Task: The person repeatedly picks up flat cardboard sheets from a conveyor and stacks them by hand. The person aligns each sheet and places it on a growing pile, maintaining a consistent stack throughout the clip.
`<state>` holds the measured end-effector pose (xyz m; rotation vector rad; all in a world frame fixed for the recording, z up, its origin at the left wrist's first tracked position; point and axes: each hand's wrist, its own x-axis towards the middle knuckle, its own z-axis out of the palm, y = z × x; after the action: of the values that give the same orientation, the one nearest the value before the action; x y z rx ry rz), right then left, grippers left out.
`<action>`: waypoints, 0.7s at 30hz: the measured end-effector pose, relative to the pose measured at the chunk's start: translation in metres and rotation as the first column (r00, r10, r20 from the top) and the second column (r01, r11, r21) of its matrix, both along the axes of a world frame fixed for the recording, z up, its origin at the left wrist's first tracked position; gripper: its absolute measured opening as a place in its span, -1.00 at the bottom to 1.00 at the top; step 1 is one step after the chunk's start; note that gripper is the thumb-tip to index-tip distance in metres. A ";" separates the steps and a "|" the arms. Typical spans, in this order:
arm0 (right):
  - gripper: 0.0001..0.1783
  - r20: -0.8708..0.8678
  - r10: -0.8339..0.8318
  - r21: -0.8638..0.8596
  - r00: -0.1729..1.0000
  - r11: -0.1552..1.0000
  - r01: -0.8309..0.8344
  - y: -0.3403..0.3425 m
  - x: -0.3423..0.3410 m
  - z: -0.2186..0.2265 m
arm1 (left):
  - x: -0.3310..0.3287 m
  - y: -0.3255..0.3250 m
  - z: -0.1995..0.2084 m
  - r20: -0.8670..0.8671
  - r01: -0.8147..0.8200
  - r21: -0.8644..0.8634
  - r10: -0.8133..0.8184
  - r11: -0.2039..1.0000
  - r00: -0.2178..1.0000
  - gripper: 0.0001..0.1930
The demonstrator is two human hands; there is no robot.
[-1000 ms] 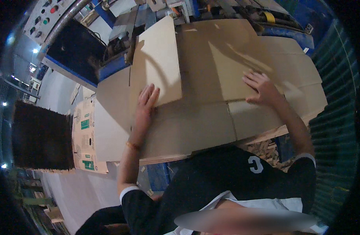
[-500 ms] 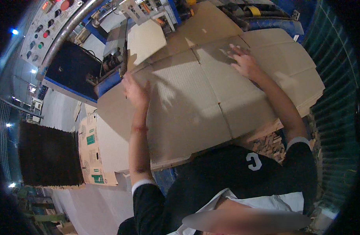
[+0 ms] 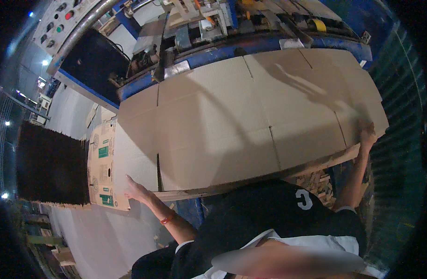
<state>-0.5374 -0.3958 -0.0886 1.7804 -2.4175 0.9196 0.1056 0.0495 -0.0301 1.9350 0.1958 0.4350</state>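
A large creased, slotted cardboard sheet point(image 3: 213, 121) lies flat in front of me, on top of a stack whose edges show along the front. My left hand point(image 3: 139, 190) is at its front left corner, thumb and fingers stretched apart; whether the fingertips touch the edge is hard to tell. At the right end, my right hand point(image 3: 368, 134) is closed on the sheet's edge, with its fingers curled and slightly blurred. The shadows of my arm and hand fall across the sheet's right part.
A blue machine point(image 3: 213, 51) with rollers stands along the sheet's far edge. A control panel point(image 3: 60, 25) with buttons is at upper left. Printed cardboard point(image 3: 102, 162) and a dark stack point(image 3: 50, 167) stand left. Green mesh point(image 3: 399, 139) runs along the right. Scraps point(image 3: 316, 183) lie below.
Both hands have moved from the sheet's far part to its near left corner and right end. The cardboard that reached into the machine is gone from there, uncovering the rollers.
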 end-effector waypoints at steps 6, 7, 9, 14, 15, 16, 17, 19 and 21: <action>-0.53 0.623 0.404 -0.683 0.670 0.699 0.213 0.002 0.006 0.026 | 0.012 0.015 0.042 0.358 0.159 -0.218 -0.072 0.963 0.931 -0.39; -0.54 0.717 0.408 -0.641 0.565 0.705 0.304 -0.004 0.002 0.031 | 0.021 0.019 0.045 0.404 0.220 -0.212 -0.119 0.952 0.907 -0.44; -0.56 0.866 0.416 -0.500 0.279 0.738 0.452 -0.018 -0.004 0.050 | 0.035 0.026 0.044 0.281 0.213 -0.431 -0.095 0.877 0.955 -0.67; -0.50 0.760 0.552 -0.596 0.343 0.802 0.029 0.019 0.005 0.129 | 0.039 0.040 0.043 0.232 0.455 -0.721 -0.436 0.523 0.870 -0.77; -0.49 0.687 0.577 -0.632 0.442 0.775 -0.030 0.039 0.015 0.139 | 0.033 0.043 0.044 0.316 0.583 -0.612 -0.511 0.535 0.800 -0.66; -0.49 0.622 0.603 -0.690 0.500 0.723 -0.013 0.062 0.030 0.142 | 0.018 0.047 0.040 0.401 0.647 -0.524 -0.509 0.554 0.762 -0.58; -0.49 0.478 0.671 -0.774 0.567 0.626 -0.088 0.087 0.043 0.141 | 0.001 0.047 0.034 0.406 0.643 -0.570 -0.504 0.512 0.762 -0.53; -0.48 0.424 0.628 -0.756 0.653 0.642 -0.126 0.140 0.074 0.116 | -0.021 0.043 0.032 0.258 0.544 -0.456 -0.480 0.704 0.838 -0.53; -0.54 0.344 0.704 -0.598 0.621 0.674 -0.433 0.178 0.105 0.084 | -0.051 0.035 0.027 0.106 0.445 -0.263 -0.433 0.856 0.895 -0.59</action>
<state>-0.4320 -0.2180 -0.0051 2.3560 -1.4781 2.1371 0.0545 0.0849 -0.0028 1.6217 -0.2061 0.1315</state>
